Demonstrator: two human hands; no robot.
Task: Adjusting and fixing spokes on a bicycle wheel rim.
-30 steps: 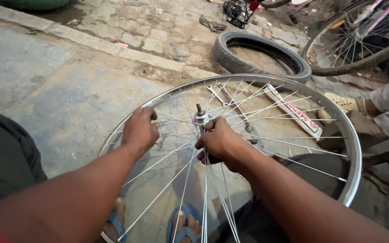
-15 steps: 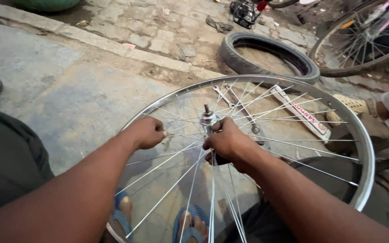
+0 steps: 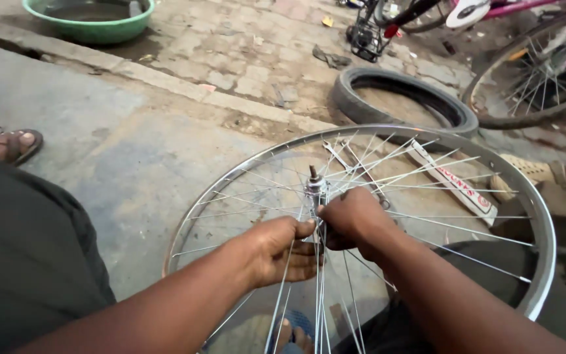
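I have a bicycle wheel (image 3: 388, 216) tilted in front of me, near centre to right, its shiny rim (image 3: 545, 242) running from near left round to the far right. The hub (image 3: 314, 190) sits just left of the wheel's middle, axle end pointing up and away.

My left hand (image 3: 276, 252) is under the spokes (image 3: 440, 226), just near the hub. Its fingers (image 3: 299, 252) are curled and close together, thumb tip up against the base of the hub; I cannot tell what, if anything, they pinch.

My right hand (image 3: 355, 219) lies on top of the spokes, right beside the hub. Its fingers are bunched together at the hub's flange, tips hidden behind the knuckles, so I cannot tell whether they grip a spoke.

A long flat box (image 3: 456, 183) and a wrench (image 3: 339, 157) lie on the ground under the far half of the wheel. A loose tyre (image 3: 361, 108) lies beyond the rim, far right. A green basin (image 3: 90, 23) stands far left. A sandalled foot (image 3: 8, 145) shows at the left edge, another person's shoe (image 3: 525, 172) at the right. My own toes (image 3: 289, 337) are near, below the spokes.
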